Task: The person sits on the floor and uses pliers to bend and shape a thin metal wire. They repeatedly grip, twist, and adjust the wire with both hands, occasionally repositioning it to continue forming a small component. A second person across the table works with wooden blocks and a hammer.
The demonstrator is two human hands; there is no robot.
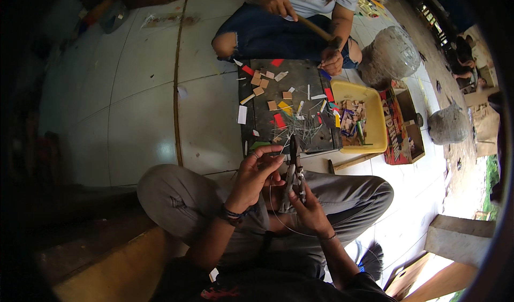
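Observation:
My right hand (310, 211) is closed round the handles of dark pliers (294, 154), whose grips are wrapped in pale material. Their jaws point away from me at the near edge of a low dark wooden board (262, 106). Beside the jaws, my left hand (254, 176) pinches a thin wire (272, 204), and a length of it curves down below both hands. Just past the plier tips lies a loose heap of cut wires (305, 130). Small wooden blocks (258, 82) and red, white and yellow scraps are strewn over the board.
Across the board a co-worker sits holding a hammer (316, 28). A yellow tub (377, 120) of small blocks stands to the right, next to a red patterned box (396, 125). Another wooden-handled tool (356, 162) lies on the tiles. Two plastic-wrapped bundles (393, 50) stand farther right.

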